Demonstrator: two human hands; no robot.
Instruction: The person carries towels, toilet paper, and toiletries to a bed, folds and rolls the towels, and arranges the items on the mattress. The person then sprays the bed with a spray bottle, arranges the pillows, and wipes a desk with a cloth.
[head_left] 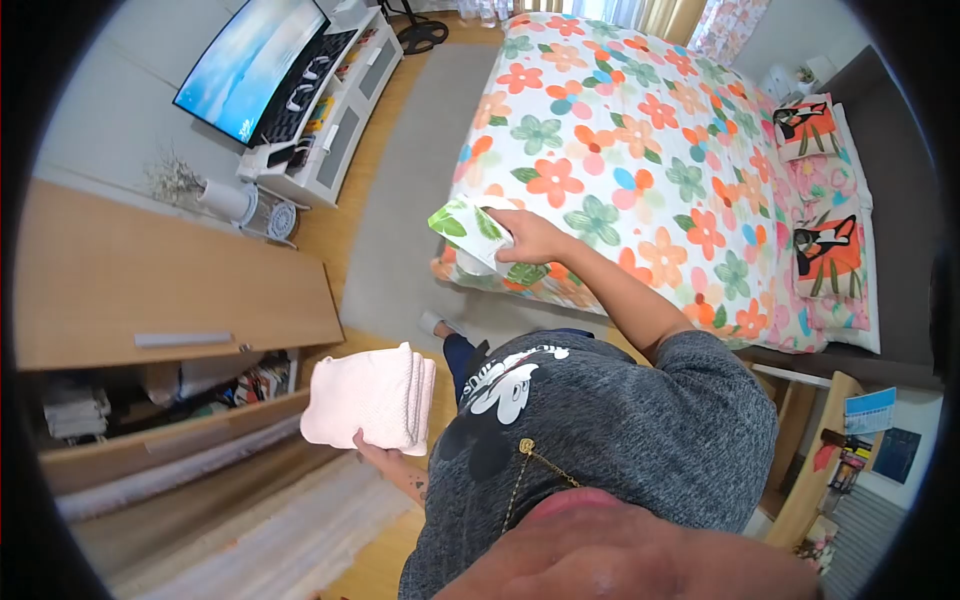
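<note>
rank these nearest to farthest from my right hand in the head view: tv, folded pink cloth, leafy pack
1. leafy pack, held in the right hand
2. folded pink cloth, held in the left hand
3. tv, across the room, upper left

The folded cloth (365, 400) is pale pink with a fine allover texture pattern, and the packet (468, 235) is white with bright green leaves. The bedspread (600, 140) has a white ground with large orange, peach and grey-green flowers, plus blue and coral dots and dark green leaves. The 2 cushions (828, 255) show black-and-white figures on orange; the pillows (825, 180) behind are pink floral. The shirt (640, 430) is heathered charcoal with a white and black print, under a gold necklace (526, 446). The rug (400, 200) is plain grey, the cabinet door (180, 280) tan, the TV screen (245, 70) blue and white.
</note>
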